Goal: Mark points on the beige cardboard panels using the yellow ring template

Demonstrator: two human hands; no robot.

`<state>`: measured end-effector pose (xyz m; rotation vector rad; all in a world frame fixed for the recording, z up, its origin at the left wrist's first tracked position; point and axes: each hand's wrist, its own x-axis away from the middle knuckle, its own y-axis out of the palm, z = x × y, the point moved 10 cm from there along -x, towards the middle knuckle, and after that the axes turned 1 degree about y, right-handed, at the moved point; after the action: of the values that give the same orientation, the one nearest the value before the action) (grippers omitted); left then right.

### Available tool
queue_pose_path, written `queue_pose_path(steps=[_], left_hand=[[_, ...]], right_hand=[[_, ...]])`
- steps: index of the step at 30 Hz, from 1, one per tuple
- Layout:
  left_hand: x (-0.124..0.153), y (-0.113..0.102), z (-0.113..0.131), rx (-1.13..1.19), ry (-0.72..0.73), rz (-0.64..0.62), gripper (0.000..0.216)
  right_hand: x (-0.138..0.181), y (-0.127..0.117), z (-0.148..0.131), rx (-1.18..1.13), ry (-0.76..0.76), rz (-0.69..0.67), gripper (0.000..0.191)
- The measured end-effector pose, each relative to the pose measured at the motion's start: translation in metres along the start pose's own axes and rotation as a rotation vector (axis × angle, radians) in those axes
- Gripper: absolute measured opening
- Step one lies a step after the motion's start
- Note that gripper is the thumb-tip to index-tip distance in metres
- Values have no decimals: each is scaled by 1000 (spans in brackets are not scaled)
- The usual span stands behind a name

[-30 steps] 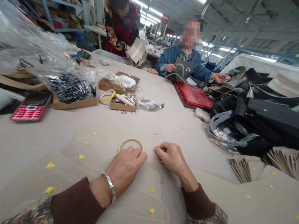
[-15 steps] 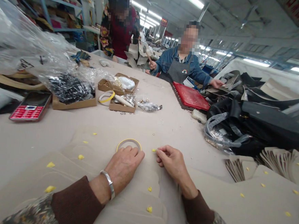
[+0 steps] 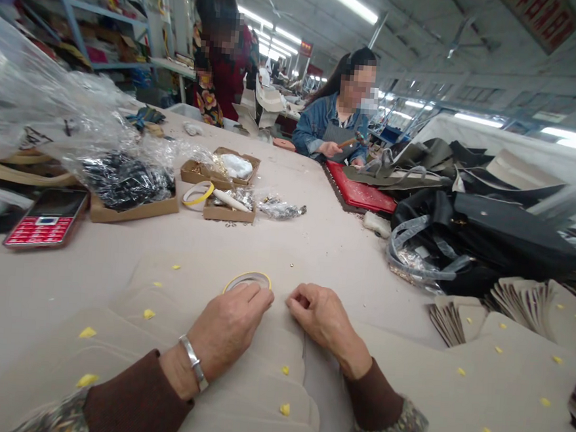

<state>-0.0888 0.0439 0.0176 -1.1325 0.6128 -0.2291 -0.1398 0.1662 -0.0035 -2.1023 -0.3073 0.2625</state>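
Lying at the far left of the desk (image 3: 246, 243): mobile phone (image 3: 46, 219) with red keypad, dark screen on the side away from the wearer. Just beyond and to its right, a cardboard tray (image 3: 137, 213) bears a black bundle (image 3: 127, 178) in clear plastic. Nearer the wearer, overlapping beige panels (image 3: 126, 343) carry small yellow tabs (image 3: 149, 314). Behind these, a spare tape roll (image 3: 203, 197) leans at the left edge of a small cardboard box (image 3: 229, 216), across which lies a white pen-like stick (image 3: 231, 200). Left hand (image 3: 231, 327), metal bangle (image 3: 193, 363) at wrist: grip closed on the near side of a yellow tape roll (image 3: 249, 277), which is located over the top of the beige panels, its far rim showing past the knuckles. Right hand (image 3: 318, 317), just beside it and apart from the roll: grip pinched, thumb against fingers; cannot tell whether anything sits between the tips. Beyond, a co-worker (image 3: 318, 126) in a denim jacket holds a hammer (image 3: 348, 142) above a red pad (image 3: 361, 191). Next, a white block (image 3: 377, 223) near the pad, then a black handbag (image 3: 508, 231); in front of the bag, fanned beige pieces (image 3: 523, 298).
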Motion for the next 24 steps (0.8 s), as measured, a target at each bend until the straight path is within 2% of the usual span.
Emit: queue_pose_path(steps=[3, 4, 7, 10, 13, 15, 19, 24], left_hand=[[3, -16, 2, 163, 62, 162, 18], [4, -20, 2, 204, 77, 194, 18], [6, -23, 5, 261, 95, 234, 30], [6, -21, 6, 250, 87, 227, 42], [8, -16, 7, 221, 68, 211, 38], [8, -12, 8, 195, 61, 197, 35], [9, -7, 6, 221, 34, 156, 28], [5, 2, 7, 359, -4, 2, 13]], right_hand=[[12, 6, 0, -49, -11, -158, 10], [16, 5, 0, -80, -6, -166, 10], [23, -10, -3, -251, 0, -14, 14], [29, -18, -21, -395, -121, 115, 18], [35, -21, -46, -377, -318, 175, 18], [37, -21, -55, -336, -392, 206, 16], [39, -17, -61, -221, -455, 243, 16], [41, -18, -57, -149, -431, 360, 14]])
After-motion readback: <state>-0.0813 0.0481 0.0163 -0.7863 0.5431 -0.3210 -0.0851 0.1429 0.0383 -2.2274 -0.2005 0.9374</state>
